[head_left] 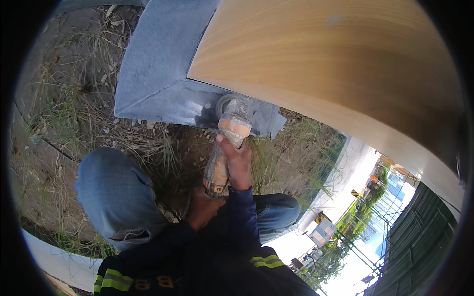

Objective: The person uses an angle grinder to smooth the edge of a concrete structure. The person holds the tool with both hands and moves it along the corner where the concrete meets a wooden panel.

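My right hand (239,166) grips the body of the dusty orange grinder (216,165); my left hand (201,208) is closed round its rear end. I have its head over the grey ledge (165,104) beside the tan panel (316,64). I'd judge the grinding partway: a dark patch (207,116) adjoins the head, paler surface remains, and under the tool I can't tell.

On my remote feed I list one black top (217,274), a navy long sleeve (244,217) on the right, yellow-green bands (267,261) with greyish centre stripes (113,279), orange printed characters (165,281), faded blue jeans (116,182), one frayed opening (129,235).
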Available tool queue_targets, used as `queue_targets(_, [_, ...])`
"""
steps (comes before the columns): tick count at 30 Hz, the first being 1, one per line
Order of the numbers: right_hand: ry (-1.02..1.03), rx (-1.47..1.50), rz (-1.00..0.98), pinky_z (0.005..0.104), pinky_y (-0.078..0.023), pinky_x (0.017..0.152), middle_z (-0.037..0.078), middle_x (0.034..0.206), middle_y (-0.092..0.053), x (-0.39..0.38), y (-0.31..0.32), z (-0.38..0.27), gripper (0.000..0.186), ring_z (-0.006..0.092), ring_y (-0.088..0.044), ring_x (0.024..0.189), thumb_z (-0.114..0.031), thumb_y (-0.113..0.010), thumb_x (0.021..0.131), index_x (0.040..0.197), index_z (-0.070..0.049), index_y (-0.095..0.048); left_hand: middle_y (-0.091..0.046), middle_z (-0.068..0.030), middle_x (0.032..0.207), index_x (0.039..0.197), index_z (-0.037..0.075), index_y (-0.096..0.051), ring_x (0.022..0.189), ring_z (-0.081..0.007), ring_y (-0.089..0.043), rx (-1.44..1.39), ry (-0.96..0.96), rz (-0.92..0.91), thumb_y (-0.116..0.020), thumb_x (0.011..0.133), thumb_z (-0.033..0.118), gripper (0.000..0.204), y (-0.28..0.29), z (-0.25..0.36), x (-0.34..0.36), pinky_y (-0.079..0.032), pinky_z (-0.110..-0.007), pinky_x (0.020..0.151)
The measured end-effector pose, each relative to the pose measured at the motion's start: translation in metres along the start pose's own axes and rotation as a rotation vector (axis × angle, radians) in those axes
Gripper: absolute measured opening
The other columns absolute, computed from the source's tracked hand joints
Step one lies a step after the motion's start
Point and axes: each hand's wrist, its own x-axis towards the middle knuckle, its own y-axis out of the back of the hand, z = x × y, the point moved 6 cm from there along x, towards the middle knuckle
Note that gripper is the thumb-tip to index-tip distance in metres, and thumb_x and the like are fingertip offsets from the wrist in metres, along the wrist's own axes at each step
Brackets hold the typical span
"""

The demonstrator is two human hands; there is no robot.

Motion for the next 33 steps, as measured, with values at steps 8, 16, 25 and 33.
queue_targets(8, [-0.055, -0.012, -0.042, 0.0326, -0.05, 0.09, 0.006, 0.112, -0.071, 0.0, -0.001, 0.0, 0.047, 0.015, -0.064, 0.099, -0.03, -0.078, 0.093, 0.127, 0.001, -0.069, -0.067, -0.0074, 0.074, 0.099, -0.004, -0.065, 0.05, -0.0134, -0.058, -0.003, -0.03, 0.0, -0.083, 0.079, 0.013, 0.031, -0.001, 0.004, -0.003, -0.046, -0.031, 0.045])
queue_targets(16, [-0.008, 0.003, -0.008, 0.0333, -0.051, 0.088, 0.005, 0.11, -0.071, 0.001, 0.001, 0.006, 0.047, 0.0151, -0.064, 0.097, -0.029, -0.079, 0.093, 0.127, 0.001, -0.069, -0.065, -0.0061, 0.071, 0.098, -0.003, -0.065, 0.049, -0.0132, -0.058, -0.021, 0.002, 0.024, -0.082, 0.079, 0.012, 0.03, -0.002, 0.0, -0.002, -0.045, -0.031, 0.045])
queue_targets(25, [-0.02, 0.005, 0.009, 0.0338, -0.051, 0.089, 0.005, 0.113, -0.071, 0.002, 0.003, 0.005, 0.046, 0.0149, -0.064, 0.098, -0.026, -0.08, 0.092, 0.127, 0.001, -0.069, -0.066, -0.0065, 0.072, 0.099, -0.004, -0.065, 0.049, -0.0132, -0.059, 0.006, 0.011, 0.0, -0.083, 0.079, 0.013, 0.033, -0.001, 0.004, -0.002, -0.046, -0.031, 0.045])
queue_targets(33, [-0.032, 0.029, -0.014, 0.0337, -0.051, 0.09, 0.006, 0.114, -0.071, 0.0, -0.001, -0.001, 0.046, 0.0153, -0.063, 0.1, -0.026, -0.08, 0.092, 0.128, 0.001, -0.068, -0.065, -0.0066, 0.071, 0.101, -0.005, -0.065, 0.049, -0.0132, -0.059, -0.005, -0.057, 0.002, -0.083, 0.078, 0.012, 0.034, 0.0, 0.002, 0.001, -0.045, -0.03, 0.044])
